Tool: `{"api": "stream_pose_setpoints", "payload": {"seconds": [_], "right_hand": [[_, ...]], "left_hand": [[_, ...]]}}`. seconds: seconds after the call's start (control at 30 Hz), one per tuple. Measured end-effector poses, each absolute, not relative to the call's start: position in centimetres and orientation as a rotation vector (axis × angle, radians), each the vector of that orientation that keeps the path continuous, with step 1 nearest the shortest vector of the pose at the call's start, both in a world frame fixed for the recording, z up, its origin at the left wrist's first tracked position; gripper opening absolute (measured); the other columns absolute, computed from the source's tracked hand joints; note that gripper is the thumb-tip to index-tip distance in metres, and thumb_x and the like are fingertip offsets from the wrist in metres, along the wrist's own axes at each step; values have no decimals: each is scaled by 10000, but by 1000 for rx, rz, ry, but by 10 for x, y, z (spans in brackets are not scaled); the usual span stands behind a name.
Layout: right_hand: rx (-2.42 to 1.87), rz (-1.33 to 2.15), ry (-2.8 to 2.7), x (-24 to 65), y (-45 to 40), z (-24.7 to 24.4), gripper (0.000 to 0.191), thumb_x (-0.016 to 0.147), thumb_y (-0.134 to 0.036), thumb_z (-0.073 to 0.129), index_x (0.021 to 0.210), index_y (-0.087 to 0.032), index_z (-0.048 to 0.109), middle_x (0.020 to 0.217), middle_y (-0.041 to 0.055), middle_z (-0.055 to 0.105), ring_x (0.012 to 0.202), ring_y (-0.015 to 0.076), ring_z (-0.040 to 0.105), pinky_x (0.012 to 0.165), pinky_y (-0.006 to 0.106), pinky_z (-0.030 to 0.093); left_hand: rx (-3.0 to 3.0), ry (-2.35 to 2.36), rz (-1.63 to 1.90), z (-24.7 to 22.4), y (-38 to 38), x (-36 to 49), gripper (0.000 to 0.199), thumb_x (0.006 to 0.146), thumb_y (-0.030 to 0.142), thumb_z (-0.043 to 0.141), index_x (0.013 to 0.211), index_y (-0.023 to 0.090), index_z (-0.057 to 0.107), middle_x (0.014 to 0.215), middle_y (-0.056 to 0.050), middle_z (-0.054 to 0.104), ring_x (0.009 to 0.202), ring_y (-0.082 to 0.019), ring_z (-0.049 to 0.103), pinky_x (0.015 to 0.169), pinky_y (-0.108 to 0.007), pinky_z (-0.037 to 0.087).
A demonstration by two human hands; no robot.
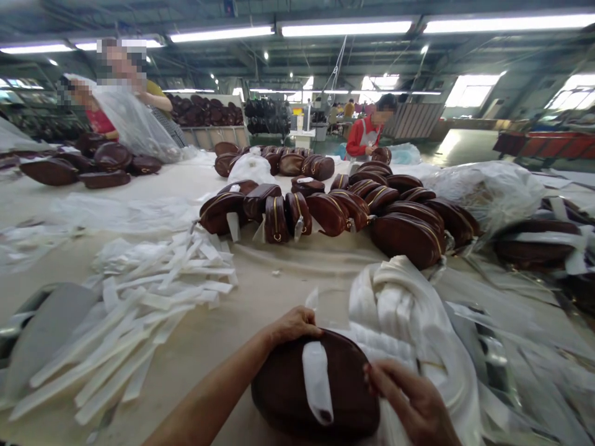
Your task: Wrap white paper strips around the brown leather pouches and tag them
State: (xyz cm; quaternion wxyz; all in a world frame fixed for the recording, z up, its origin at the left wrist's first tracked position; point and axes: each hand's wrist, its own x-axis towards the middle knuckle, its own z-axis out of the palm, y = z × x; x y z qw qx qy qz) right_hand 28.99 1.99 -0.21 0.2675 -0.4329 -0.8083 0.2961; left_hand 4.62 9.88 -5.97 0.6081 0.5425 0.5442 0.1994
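Note:
A dark brown leather bag (346, 387) with rounded ends stands in front of me at the table's near edge. Across its face lies a white strip (317, 378). My left hand (295, 326) grips the bag's top edge, its fingers curled behind and mostly hidden. At the bag's right side, my right hand (409, 393) is closed in a pinch against the edge; what is between its fingertips is too small to make out. Just beyond the right hand is a folded bundle of white soft material (400, 310).
Loose white strips (153, 310) lie in a heap at left. Several finished-looking brown bags (406, 238) with gold zips sit across the table's middle. Clear plastic (488, 192) is piled at right. A person in red (360, 136) handles a bag across the table; others stand at far left.

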Motion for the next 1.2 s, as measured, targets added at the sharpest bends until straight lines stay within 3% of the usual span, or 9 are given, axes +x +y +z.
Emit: {"api": "stream_pose_setpoints", "payload": {"seconds": [0.13,0.27,0.37,0.47,0.63,0.83,0.97,1.07,1.2], "right_hand": [[-1558,991,-1989,242,105,-12,315,821,-454,518,677,-187,603,726,56,646,740,186,608,724,292,446],[-1598,1212,-1925,187,156,-44,327,647,-393,678,471,-186,495,516,10,545,630,178,572,631,282,417],[-1473,1424,-1828,175,165,-56,223,632,-366,650,573,-168,566,541,-13,564,593,142,549,590,260,415],[-1318,1596,-1716,184,160,-51,250,642,-394,611,713,-154,613,621,-3,611,595,125,553,606,263,433],[-1158,1702,-1613,205,130,-31,231,665,-380,616,729,-159,626,695,6,635,665,134,559,691,279,445],[-1162,1460,-1755,209,97,-31,194,750,-355,599,756,-167,649,694,-13,605,687,139,526,654,250,416],[-1150,1304,-1964,210,82,-36,198,817,-339,560,721,-175,617,639,-29,556,612,116,493,569,224,379],[-1082,1154,-2078,214,71,-37,183,851,-308,549,729,-184,603,674,-27,575,644,119,526,607,220,404],[-925,1011,-2137,219,60,-35,131,873,-269,548,793,-196,622,778,1,624,737,135,580,695,226,454]], "left_hand": [[1285,1253,471,-60,94,47,280,531,381,663,597,138,541,561,37,471,573,-104,400,522,-226,282],[1295,1257,479,-59,90,42,226,572,340,638,623,139,548,584,38,481,586,-105,416,535,-220,306],[1290,1272,467,-60,91,36,215,599,338,621,640,137,556,592,36,483,582,-105,416,534,-221,306],[1288,1293,437,-60,99,33,218,589,330,639,614,134,546,568,36,462,567,-103,402,525,-224,298],[1325,1254,341,-55,116,37,240,631,350,655,635,127,569,554,41,451,546,-100,397,535,-233,317],[1495,1367,220,-55,127,41,220,663,205,699,572,128,514,537,54,408,580,-103,408,595,-242,340],[1559,1407,128,-54,126,40,215,780,247,663,663,121,533,641,34,490,643,-119,496,648,-260,423],[1576,1383,85,-51,124,39,210,828,294,631,743,114,566,745,8,557,722,-138,550,696,-289,470],[1580,1355,95,-47,124,37,133,804,233,647,799,113,590,826,-15,595,791,-149,569,756,-317,478]]}}
